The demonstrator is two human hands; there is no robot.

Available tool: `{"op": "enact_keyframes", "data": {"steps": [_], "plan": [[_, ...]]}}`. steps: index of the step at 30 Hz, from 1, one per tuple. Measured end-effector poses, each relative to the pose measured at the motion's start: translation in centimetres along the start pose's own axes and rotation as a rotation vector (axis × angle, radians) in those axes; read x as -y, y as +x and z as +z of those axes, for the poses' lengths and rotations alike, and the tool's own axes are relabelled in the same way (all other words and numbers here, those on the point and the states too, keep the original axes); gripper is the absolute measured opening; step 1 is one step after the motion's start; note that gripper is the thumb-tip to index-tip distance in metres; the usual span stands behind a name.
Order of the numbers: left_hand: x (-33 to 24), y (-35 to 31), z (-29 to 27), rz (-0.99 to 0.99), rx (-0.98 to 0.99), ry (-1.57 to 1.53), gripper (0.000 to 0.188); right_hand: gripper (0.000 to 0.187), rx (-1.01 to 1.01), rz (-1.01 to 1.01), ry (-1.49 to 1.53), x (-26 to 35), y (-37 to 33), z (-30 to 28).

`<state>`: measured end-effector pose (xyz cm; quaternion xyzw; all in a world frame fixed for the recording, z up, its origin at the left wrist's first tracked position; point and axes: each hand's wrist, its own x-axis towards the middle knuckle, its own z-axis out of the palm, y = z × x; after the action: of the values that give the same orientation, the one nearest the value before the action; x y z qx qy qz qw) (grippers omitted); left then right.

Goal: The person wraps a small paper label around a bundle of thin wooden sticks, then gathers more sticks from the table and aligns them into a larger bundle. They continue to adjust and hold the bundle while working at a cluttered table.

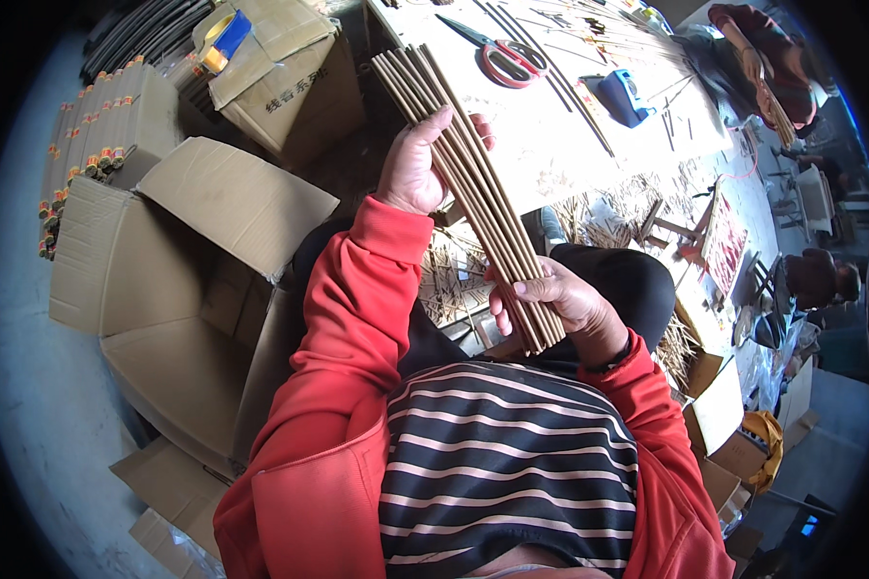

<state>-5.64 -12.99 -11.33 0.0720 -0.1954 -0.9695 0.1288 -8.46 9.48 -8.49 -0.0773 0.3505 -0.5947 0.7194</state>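
A bundle of long brown incense sticks (483, 198) lies slantwise across both my hands, above my lap. My left hand (423, 162) is wrapped round its upper part, thumb on top and fingertips showing on the far side. Lower down, my right hand (562, 297) grips the bundle near its bottom end, thumb across the sticks. The stick ends are roughly level at the bottom and a little uneven at the top. Beyond the bundle, red-handled scissors (512, 64) and a blue tape dispenser (628, 98) rest on the white table (560, 164).
Left of me stands an open cardboard box (154, 280). Behind it are a closed carton (285, 82) with a tape dispenser (224, 41) on top and stacked banded bundles (92, 135). Broken sticks (454, 275) litter the floor under the table. Another person (768, 58) holds sticks at far right.
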Motion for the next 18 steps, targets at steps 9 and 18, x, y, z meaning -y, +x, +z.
{"op": "enact_keyframes", "data": {"steps": [9,18], "plan": [[-0.6,-0.5,1.3,-0.063,-0.038,-0.082,0.049,0.050,0.097,-0.029,0.156,-0.5,0.1,-0.7],[-0.5,-0.6,0.7,-0.045,0.082,-0.157,0.060,0.047,0.108,-0.046,0.145,-0.4,0.2,-0.6]]}}
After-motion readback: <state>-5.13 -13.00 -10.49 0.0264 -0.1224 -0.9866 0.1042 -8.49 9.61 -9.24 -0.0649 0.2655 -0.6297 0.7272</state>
